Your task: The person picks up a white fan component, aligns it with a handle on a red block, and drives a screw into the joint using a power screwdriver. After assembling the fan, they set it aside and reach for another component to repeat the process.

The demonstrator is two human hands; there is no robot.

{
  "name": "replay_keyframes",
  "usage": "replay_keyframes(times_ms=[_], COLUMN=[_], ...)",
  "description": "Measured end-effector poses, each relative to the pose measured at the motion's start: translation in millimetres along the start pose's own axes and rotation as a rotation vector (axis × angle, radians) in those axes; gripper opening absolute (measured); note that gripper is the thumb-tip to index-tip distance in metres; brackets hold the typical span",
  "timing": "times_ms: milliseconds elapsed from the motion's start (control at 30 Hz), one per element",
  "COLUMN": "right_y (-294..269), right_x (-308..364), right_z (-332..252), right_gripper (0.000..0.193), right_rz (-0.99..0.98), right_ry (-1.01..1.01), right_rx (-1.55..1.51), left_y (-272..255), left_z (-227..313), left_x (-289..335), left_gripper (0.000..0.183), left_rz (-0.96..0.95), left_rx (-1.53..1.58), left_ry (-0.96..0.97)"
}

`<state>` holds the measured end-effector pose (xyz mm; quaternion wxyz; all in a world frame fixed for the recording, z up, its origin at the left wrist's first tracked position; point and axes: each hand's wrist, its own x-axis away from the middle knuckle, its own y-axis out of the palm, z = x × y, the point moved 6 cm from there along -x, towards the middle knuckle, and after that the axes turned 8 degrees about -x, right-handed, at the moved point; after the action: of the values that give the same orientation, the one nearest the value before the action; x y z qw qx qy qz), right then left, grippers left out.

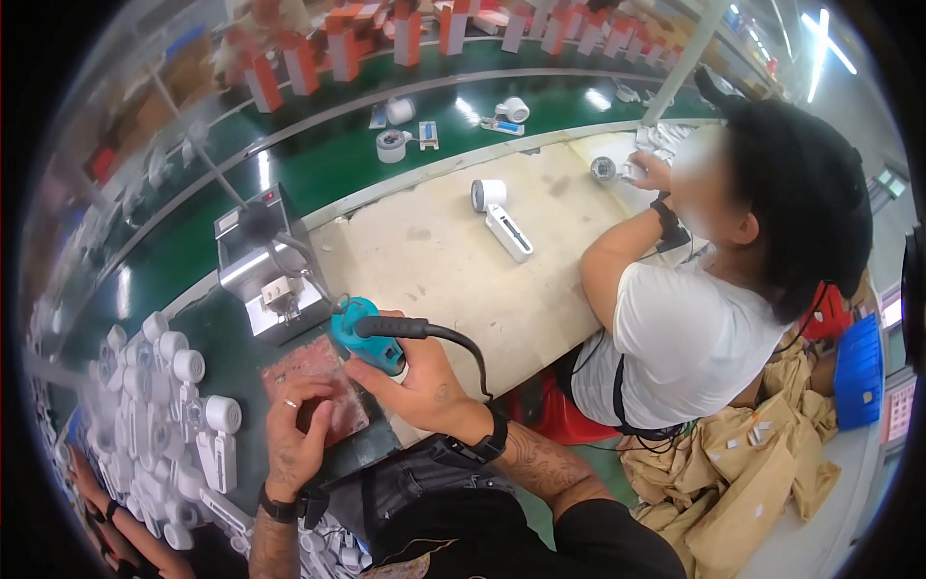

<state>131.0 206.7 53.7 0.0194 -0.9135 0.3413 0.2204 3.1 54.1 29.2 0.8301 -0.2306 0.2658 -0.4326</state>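
Note:
My right hand point(432, 388) is wrapped round a teal electric screwdriver point(359, 317), its black cable point(451, 337) leading off to the right. My left hand point(297, 429), with a ring on one finger, rests just left of the tool over a pinkish-red mat point(346, 418). Its fingers are curled toward the thumb, and what lies between them, if anything, is hidden. The screwdriver's tip is out of sight beneath its body. Just beyond both hands stands a grey metal box-shaped machine point(265, 253) with a small whitish block at its front.
A heap of white handheld devices point(145, 415) fills the left. One white device point(507, 232) lies on the beige worktop point(415, 232). Several parts sit on the green conveyor point(318, 162). A co-worker point(694, 309) holds a piece at right; another person's arm point(135, 536) reaches in lower left.

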Motion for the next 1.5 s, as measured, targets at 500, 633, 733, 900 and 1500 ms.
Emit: replay_keyframes(times_ms=[500, 633, 733, 900, 1500], right_y=[-13, -12, -9, -4, 9], right_x=[-6, -15, -23, -29, -62], right_z=[-2, 0, 7, 15, 29], right_gripper=[0.057, 0.058, 0.056, 0.050, 0.046], right_rz=[-0.080, -0.054, -0.024, 0.144, 0.173], right_ry=[0.021, 0.014, 0.006, 0.016, -0.185], right_rx=[0.145, 0.095, 0.047, -0.011, 0.107], left_y=[12, 15, 15, 15, 15], left_z=[3, 3, 7, 2, 2], left_x=[-2, -2, -2, 0, 0], left_gripper=[0.010, 0.009, 0.009, 0.008, 0.007], left_rz=[0.054, 0.057, 0.058, 0.074, 0.095], left_rx=[-0.183, -0.178, -0.202, -0.203, -0.238], left_ry=[0.073, 0.066, 0.089, 0.075, 0.071])
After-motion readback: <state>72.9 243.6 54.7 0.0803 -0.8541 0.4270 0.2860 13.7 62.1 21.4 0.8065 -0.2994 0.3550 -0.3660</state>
